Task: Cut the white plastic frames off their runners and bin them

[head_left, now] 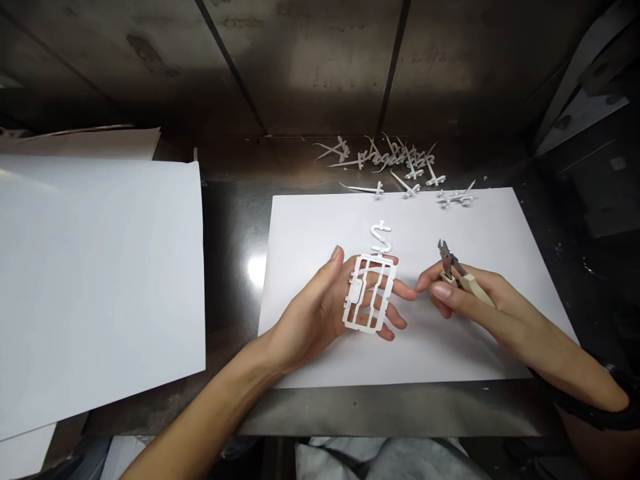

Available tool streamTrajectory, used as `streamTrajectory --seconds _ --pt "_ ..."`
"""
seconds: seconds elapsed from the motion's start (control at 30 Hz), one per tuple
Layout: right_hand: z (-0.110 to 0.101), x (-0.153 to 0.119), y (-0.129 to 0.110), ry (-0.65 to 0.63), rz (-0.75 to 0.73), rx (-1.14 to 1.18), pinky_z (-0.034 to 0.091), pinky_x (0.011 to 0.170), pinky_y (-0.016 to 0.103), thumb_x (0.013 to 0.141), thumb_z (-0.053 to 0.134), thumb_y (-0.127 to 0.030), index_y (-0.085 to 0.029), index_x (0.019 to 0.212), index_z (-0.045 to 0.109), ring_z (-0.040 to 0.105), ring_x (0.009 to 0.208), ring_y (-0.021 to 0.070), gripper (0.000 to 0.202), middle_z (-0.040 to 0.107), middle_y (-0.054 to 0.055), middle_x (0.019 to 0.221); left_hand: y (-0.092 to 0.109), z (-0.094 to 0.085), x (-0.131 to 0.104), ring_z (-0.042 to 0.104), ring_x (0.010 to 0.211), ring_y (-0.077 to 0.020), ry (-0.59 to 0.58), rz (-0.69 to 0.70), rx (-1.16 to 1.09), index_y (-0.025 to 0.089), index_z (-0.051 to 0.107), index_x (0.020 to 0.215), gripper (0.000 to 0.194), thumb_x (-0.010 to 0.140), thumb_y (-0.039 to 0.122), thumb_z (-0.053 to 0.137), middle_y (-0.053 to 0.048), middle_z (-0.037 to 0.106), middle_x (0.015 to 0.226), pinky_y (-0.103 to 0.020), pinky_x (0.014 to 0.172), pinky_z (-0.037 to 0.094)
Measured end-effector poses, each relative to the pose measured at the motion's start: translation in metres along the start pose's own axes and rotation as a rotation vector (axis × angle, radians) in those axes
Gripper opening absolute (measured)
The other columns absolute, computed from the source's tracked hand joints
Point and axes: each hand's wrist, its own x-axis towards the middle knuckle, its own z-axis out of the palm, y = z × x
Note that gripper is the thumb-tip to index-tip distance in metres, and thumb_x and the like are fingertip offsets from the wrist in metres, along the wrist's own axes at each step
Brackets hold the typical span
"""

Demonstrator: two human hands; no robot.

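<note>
My left hand (333, 300) is palm up over a white paper sheet (310, 227), its fingers spread and its thumb raised. It holds a white molded plastic frame (375, 313), which lies tilted across the fingers. Slim bars cross the frame's inside, and a small plate sits at its left side. From its top edge juts an S-shaped white piece (381, 237). My right hand (465, 293) is closed around flush cutters (473, 287) with pale handles, their metal jaws pointing up and away from the frame. The right index fingertip comes close to a left fingertip; whether they touch I cannot tell.
Several white plastic scraps (395, 157) with thin spikes lie heaped behind the sheet, a few on its far edge. Large white sheets (100, 280) are stacked at the left. A metal wall (320, 67) rises behind the dark metal table (230, 220).
</note>
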Motion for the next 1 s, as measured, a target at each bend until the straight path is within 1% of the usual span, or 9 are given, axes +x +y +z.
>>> streamTrajectory --seconds 0.07,0.17,0.2,0.27,0.33,0.4,0.63,0.83,1.0 --pt "0.000 0.000 0.002 -0.020 0.027 -0.058 0.040 0.077 0.035 0.115 0.061 -0.061 -0.031 0.114 0.074 0.058 0.091 0.0239 0.033 0.066 0.000 0.099 0.001 -0.001 -0.001 0.073 0.097 -0.0225 0.036 -0.008 0.092 0.018 0.062 0.134 0.055 0.117 0.063 0.035 -0.018 0.072 0.136 -0.036 0.089 0.062" --pt "0.002 0.000 0.005 -0.077 0.072 -0.146 0.040 0.073 0.035 0.112 0.065 -0.060 -0.028 0.108 0.072 0.060 0.101 0.0282 0.033 0.069 0.003 0.104 0.002 -0.001 -0.002 0.071 0.089 -0.0175 0.140 0.050 0.405 0.016 0.064 0.119 0.030 0.115 0.046 0.060 -0.013 0.077 0.121 -0.028 0.081 0.060" --pt "0.002 -0.001 0.006 -0.083 0.075 -0.173 0.040 0.072 0.035 0.111 0.066 -0.060 -0.027 0.107 0.072 0.060 0.098 0.0283 0.033 0.068 0.003 0.101 0.002 0.000 -0.003 0.070 0.086 -0.0163 0.160 0.074 0.503 0.016 0.064 0.116 0.025 0.113 0.041 0.065 -0.012 0.078 0.117 -0.026 0.078 0.059" --pt "0.003 -0.001 0.007 -0.066 0.067 -0.214 0.039 0.067 0.034 0.109 0.070 -0.060 -0.026 0.105 0.074 0.059 0.086 0.0260 0.034 0.067 0.002 0.092 0.001 0.000 -0.003 0.069 0.079 -0.0144 0.163 0.103 0.609 0.016 0.065 0.111 0.021 0.112 0.038 0.067 -0.009 0.080 0.111 -0.025 0.074 0.059" --pt "0.004 -0.002 0.007 -0.049 0.054 -0.232 0.039 0.063 0.033 0.106 0.074 -0.059 -0.026 0.100 0.075 0.055 0.076 0.0235 0.034 0.065 0.002 0.085 0.000 0.001 -0.003 0.068 0.073 -0.0129 0.155 0.098 0.632 0.016 0.066 0.110 0.022 0.112 0.038 0.066 -0.007 0.081 0.108 -0.024 0.070 0.059" --pt "0.004 -0.004 0.005 -0.044 0.055 -0.230 0.039 0.061 0.033 0.104 0.077 -0.058 -0.025 0.095 0.074 0.054 0.073 0.0228 0.034 0.064 0.002 0.081 0.000 0.003 -0.003 0.068 0.069 -0.0122 0.148 0.097 0.634 0.017 0.067 0.109 0.024 0.112 0.040 0.066 -0.006 0.081 0.106 -0.023 0.066 0.058" --pt "0.003 -0.006 -0.005 -0.072 0.090 -0.224 0.047 0.066 0.035 0.103 0.079 -0.058 -0.027 0.094 0.074 0.065 0.089 0.0311 0.033 0.071 0.004 0.087 0.001 0.002 -0.002 0.066 0.065 -0.0104 0.120 0.119 0.652 0.018 0.070 0.107 0.019 0.112 0.036 0.066 -0.004 0.080 0.103 -0.020 0.058 0.055" --pt "0.003 -0.005 -0.009 -0.089 0.109 -0.234 0.052 0.068 0.037 0.099 0.083 -0.058 -0.027 0.086 0.074 0.067 0.088 0.0330 0.035 0.067 0.004 0.077 0.000 -0.002 -0.001 0.064 0.062 -0.0086 0.088 0.124 0.625 0.018 0.070 0.104 0.017 0.111 0.033 0.067 -0.002 0.079 0.097 -0.017 0.057 0.054" --pt "0.003 -0.006 -0.013 -0.110 0.156 -0.223 0.053 0.072 0.038 0.102 0.079 -0.059 -0.027 0.090 0.074 0.068 0.096 0.0344 0.035 0.071 0.004 0.085 0.000 0.000 0.000 0.064 0.064 -0.0084 0.091 0.156 0.629 0.018 0.072 0.104 0.018 0.112 0.032 0.065 0.000 0.078 0.095 -0.015 0.058 0.053"
